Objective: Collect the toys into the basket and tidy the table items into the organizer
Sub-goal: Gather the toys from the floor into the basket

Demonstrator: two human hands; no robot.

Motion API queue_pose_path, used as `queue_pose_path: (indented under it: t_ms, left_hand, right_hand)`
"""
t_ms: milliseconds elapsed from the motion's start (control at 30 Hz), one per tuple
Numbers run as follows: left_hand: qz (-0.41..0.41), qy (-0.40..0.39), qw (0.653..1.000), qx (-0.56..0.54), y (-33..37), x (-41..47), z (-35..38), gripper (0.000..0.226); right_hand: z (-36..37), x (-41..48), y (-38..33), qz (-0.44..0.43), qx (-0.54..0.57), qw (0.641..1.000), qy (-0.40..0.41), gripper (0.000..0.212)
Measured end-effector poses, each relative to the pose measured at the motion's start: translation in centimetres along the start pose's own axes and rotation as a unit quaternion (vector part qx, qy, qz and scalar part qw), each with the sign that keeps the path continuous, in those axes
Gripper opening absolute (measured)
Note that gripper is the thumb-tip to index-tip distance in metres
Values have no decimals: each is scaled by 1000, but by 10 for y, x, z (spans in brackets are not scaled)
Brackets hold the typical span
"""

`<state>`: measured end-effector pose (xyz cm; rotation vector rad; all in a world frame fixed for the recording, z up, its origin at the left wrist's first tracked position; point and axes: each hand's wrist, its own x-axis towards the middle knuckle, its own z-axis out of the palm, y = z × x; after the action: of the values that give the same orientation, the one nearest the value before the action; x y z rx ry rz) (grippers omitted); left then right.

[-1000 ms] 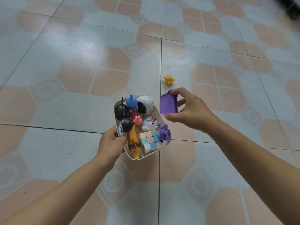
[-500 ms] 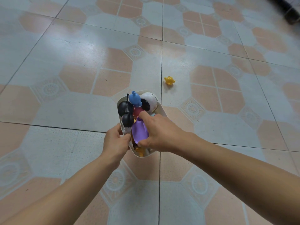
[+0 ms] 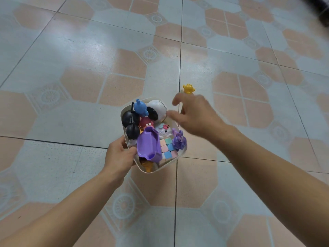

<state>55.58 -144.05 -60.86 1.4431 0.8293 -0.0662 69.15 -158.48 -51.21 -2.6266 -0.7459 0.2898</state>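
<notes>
The floor (image 3: 58, 120) is tiled in pale grey-white with peach patches (image 3: 122, 90) whose corners are cut off. Small square insets with a round, flower-like pattern (image 3: 149, 54) sit between the patches. Thin dark joints divide the big tiles: one (image 3: 181, 50) runs away from the viewer near the middle, and another (image 3: 53, 142) crosses it from the left side. A soft sheen of light (image 3: 85, 38) lies on the tiles at the upper left. In the top right corner is a dark blurred shape (image 3: 324, 16), too indistinct to identify.
</notes>
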Motion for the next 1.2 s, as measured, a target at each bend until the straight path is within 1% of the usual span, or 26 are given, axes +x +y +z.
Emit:
queue_pose_path:
  t_ms: [67, 133, 300, 367, 467, 567, 667, 767, 867, 933, 967, 1000, 1067, 1133, 1167, 1200]
  left_hand:
    - [0, 5, 1000, 5, 3, 9, 2, 15]
    - [7, 6, 1000, 10, 7, 20, 6, 17]
    - [16, 9, 1000, 24, 20, 49, 18, 18]
    - [13, 9, 1000, 22, 24, 59, 22, 17]
    - [14, 9, 1000, 22, 29, 73, 27, 17]
    - [11, 16, 1000, 23, 31, 81, 29, 17]
    - [6, 23, 999, 21, 31, 85, 30, 21]
    - [-3, 29, 999, 19, 31, 87, 29, 21]
    - [-8, 31, 999, 18, 30, 86, 26, 21]
    - [-11, 33, 999, 17, 30, 85, 23, 20]
    - [-12, 33, 999, 17, 30, 85, 22, 20]
    - [-14, 34, 999, 15, 30, 84, 20, 19]
    - [-15, 35, 999, 13, 30, 83, 18, 19]
    - [-16, 37, 999, 14, 29, 82, 17, 21]
    - [-16, 39, 999, 15, 28, 82, 16, 21]
    - [-16, 42, 999, 16, 27, 81, 14, 21]
  right_hand:
    - [0, 27, 23, 25, -28, 999, 34, 27]
    - [6, 52, 47, 48, -40, 997, 44, 23]
    - [31, 102, 95, 105, -59, 991, 62, 20]
    - [39, 118, 109, 112, -73, 989, 61, 25]
    - [51, 141, 124, 119, -92, 988, 42, 39]
    - [60, 155, 133, 129, -109, 986, 11, 50]
    - [70, 163, 140, 148, -121, 981, -31, 54]
    - [80, 167, 146, 168, -129, 975, -63, 48]
    - [82, 169, 148, 162, -117, 980, -24, 33]
    - [80, 167, 144, 160, -74, 984, -1, 32]
    - [77, 165, 140, 165, -28, 986, 11, 34]
    - [73, 164, 133, 175, 36, 984, 23, 37]
    - [63, 157, 114, 183, 194, 963, 45, 36]
    - [48, 145, 90, 148, 321, 935, 43, 23]
    - [42, 137, 79, 117, 354, 927, 26, 19]
    - [37, 128, 69, 83, 365, 927, 6, 18]
